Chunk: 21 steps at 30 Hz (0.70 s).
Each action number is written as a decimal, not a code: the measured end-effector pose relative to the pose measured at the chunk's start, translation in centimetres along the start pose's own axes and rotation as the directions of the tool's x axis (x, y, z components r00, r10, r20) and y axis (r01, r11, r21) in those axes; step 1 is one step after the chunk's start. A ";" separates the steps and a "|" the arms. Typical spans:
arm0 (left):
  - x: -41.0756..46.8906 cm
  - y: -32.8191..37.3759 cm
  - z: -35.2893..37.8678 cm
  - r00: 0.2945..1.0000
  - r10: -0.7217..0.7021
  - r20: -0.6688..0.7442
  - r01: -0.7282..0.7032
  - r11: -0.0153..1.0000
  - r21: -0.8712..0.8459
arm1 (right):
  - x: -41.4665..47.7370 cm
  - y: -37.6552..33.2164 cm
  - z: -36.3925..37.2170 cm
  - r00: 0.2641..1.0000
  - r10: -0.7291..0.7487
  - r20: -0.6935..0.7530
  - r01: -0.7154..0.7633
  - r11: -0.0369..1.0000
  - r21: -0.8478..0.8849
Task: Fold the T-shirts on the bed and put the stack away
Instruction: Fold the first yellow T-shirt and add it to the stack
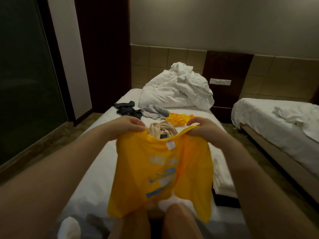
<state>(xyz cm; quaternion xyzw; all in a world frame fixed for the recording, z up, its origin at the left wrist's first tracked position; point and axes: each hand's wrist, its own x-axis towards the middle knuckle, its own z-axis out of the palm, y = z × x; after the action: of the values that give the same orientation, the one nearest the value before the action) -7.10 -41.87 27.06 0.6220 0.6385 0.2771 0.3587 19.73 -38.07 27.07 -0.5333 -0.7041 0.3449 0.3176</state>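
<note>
Yellow T-shirt (160, 178) hangs in the air in front of me, over the near half of the bed (96, 169), held up by its shoulders with the neck opening at the top and a white label (170, 145) showing inside the collar. My left hand (127, 126) pinches the left shoulder seam, fingers curled over the cloth with the thumb behind it; my right hand (202, 129) grips the right side of the collar the same way, fingers closed on the fabric. A pale blue and white print shows through the cloth, and the hem drapes down over my bare knees (181, 219). Through the neck gap I see a crumpled beige garment (160, 129) lying in the middle of the mattress. Just beyond it, toward the right edge, lies a second yellow shirt (178, 119), bunched up. A grey garment (155, 111) sits beside that, and a dark garment (127, 109) sprawls by the left edge. A heaped white duvet (176, 90) fills the head end of the bed. A white sock (69, 228) lies near the bottom left corner. A second bed (276, 128) with rumpled white sheets stands well apart on the right.
</note>
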 end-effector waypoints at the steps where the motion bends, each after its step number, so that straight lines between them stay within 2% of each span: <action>1: -0.2 -0.1 -1.1 1.000 -0.019 0.002 0.019 1.000 0.014 | -0.4 -0.7 -1.6 0.996 0.018 0.088 -0.020 0.999 0.025; 3: -0.9 -0.4 -3.1 0.998 -0.067 0.002 0.067 0.996 0.059 | -1.3 -1.8 -4.5 0.978 0.030 0.206 -0.046 0.996 0.074; 5: -1.6 -0.3 -4.5 0.998 -0.065 -0.025 0.067 0.995 0.074 | -1.6 -2.4 -6.3 0.972 -0.004 0.233 -0.023 0.994 0.110; 8: -2.1 0.8 -5.6 0.995 0.032 -0.089 -0.035 0.999 -0.032 | -1.6 -2.7 -7.4 0.992 -0.014 0.126 0.003 0.996 0.088; 10: -2.4 2.0 -6.1 0.984 0.091 -0.154 -0.105 0.991 -0.082 | -1.6 -2.8 -7.6 1.000 -0.008 0.013 0.007 0.998 0.060; 12: -2.9 3.1 -6.6 0.976 0.147 -0.161 -0.167 0.979 -0.119 | -1.5 -3.1 -7.8 0.992 -0.031 -0.123 0.030 1.000 -0.007; 15: -3.7 4.2 -7.6 0.986 0.162 -0.024 -0.164 0.984 -0.075 | -1.5 -3.6 -7.9 0.953 -0.111 -0.283 0.086 0.991 -0.099; 17: -4.1 4.4 -8.1 0.990 0.123 0.072 -0.120 0.992 -0.038 | -1.6 -3.6 -8.0 0.943 -0.124 -0.310 0.096 0.990 -0.105; 19: -4.3 4.1 -8.7 0.982 0.127 0.140 -0.131 0.991 0.017 | -1.9 -3.5 -8.3 0.961 -0.082 -0.264 0.064 0.995 -0.074; 21: -4.4 3.6 -9.0 0.980 0.133 0.151 -0.144 0.988 0.059 | -2.3 -3.3 -8.7 0.989 -0.014 -0.150 0.014 1.000 -0.005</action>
<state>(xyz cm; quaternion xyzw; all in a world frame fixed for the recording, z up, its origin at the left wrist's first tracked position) -12.29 -45.11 35.76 0.6958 0.5749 0.2325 0.3624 25.60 -39.67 34.47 -0.5533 -0.6827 0.3001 0.3712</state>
